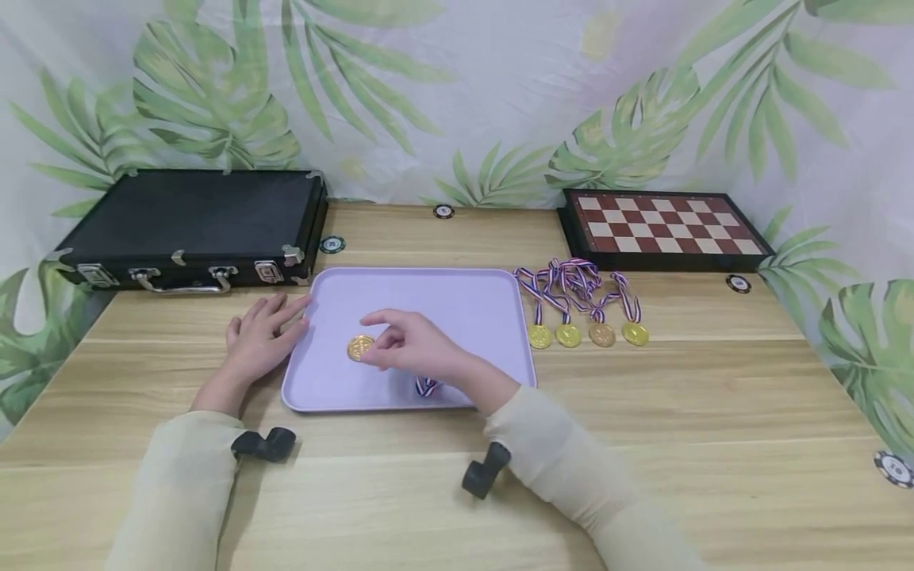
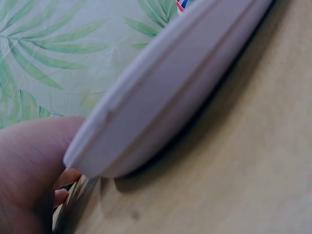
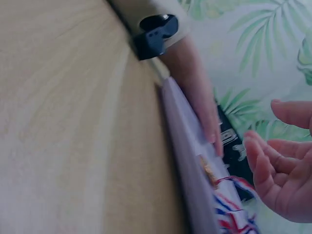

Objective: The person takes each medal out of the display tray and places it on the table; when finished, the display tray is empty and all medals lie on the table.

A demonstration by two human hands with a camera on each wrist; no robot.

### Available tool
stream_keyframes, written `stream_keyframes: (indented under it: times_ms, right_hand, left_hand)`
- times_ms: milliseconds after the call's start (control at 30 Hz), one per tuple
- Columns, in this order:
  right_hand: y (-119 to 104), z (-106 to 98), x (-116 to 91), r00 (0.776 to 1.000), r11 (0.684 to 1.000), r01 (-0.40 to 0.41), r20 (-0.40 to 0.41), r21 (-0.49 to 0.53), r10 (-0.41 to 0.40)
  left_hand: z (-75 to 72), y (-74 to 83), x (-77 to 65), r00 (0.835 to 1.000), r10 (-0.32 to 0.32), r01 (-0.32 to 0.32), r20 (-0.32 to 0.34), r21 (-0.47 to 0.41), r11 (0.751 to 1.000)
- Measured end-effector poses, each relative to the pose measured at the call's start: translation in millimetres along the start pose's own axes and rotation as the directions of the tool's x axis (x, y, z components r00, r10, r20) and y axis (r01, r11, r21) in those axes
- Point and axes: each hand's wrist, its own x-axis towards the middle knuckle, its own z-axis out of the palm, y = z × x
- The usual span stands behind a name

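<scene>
In the head view a gold medal (image 1: 360, 347) lies on the lavender tray (image 1: 464, 297), left of its middle. Part of its striped ribbon (image 1: 426, 386) shows below my right wrist; the rest is hidden under the hand. My right hand (image 1: 414, 345) hovers over the tray beside the medal, index finger extended and the other fingers loosely curled. The right wrist view shows nothing between its thumb and fingers, with medal (image 3: 208, 171) and ribbon (image 3: 234, 209) lying apart from it. My left hand (image 1: 263, 339) rests at the tray's left rim, fingers spread, thumb side against the edge.
Several medals (image 1: 602, 334) with bunched ribbons (image 1: 574, 277) lie right of the tray. A black case (image 1: 207, 214) stands at the back left, a chessboard box (image 1: 664, 226) at the back right. Poker chips (image 1: 332, 244) are scattered about the wooden table (image 1: 685, 412).
</scene>
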Motion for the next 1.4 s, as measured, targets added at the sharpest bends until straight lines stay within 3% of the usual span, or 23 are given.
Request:
stream_keyframes:
  times_ms: [167, 267, 400, 500, 667, 800, 967, 1133, 1400]
  right_hand:
    - [16, 13, 14, 0.999, 0.988, -0.036, -0.010, -0.151, 0.035]
    - [24, 19, 18, 0.997, 0.960, -0.075, -0.054, -0.271, 0.062]
    - [30, 24, 24, 0.987, 0.880, -0.145, -0.132, -0.453, 0.094]
    - [33, 30, 29, 0.976, 0.803, -0.189, -0.198, -0.565, 0.090]
    - [33, 39, 34, 0.951, 0.702, -0.262, -0.299, -0.662, 0.074]
    - [32, 43, 33, 0.941, 0.656, -0.292, -0.332, -0.696, 0.066]
    - [31, 46, 28, 0.949, 0.682, -0.266, -0.311, -0.682, 0.060]
    - [32, 45, 22, 0.972, 0.723, -0.167, -0.237, -0.671, 0.004]
    - [26, 22, -3, 0.990, 0.832, 0.012, -0.112, -0.554, -0.089]
  left_hand:
    - [1.3, -0.7, 0.3, 1.000, 0.003, -0.003, -0.005, 0.011, 1.000]
    - [1.2, -0.7, -0.2, 1.000, 0.004, -0.004, -0.006, 0.010, 1.000]
    - [0.9, 0.5, 0.3, 1.000, 0.008, -0.007, -0.005, 0.010, 1.000]
    - [0.3, 1.1, 0.3, 1.000, 0.010, -0.010, -0.008, 0.015, 1.000]
    - [0.0, 1.7, -0.1, 1.000, 0.010, -0.010, -0.010, 0.015, 1.000]
    - [0.6, 1.1, 0.1, 1.000, 0.007, -0.007, -0.003, 0.009, 1.000]
    - [0.3, 0.6, -0.2, 1.000, 0.012, -0.012, -0.007, 0.000, 1.000]
    - [-0.2, 0.5, -0.6, 1.000, 0.025, -0.025, -0.010, -0.010, 1.000]
    - [1.6, -1.5, 0.9, 0.999, 0.040, -0.041, -0.016, -0.019, 0.999]
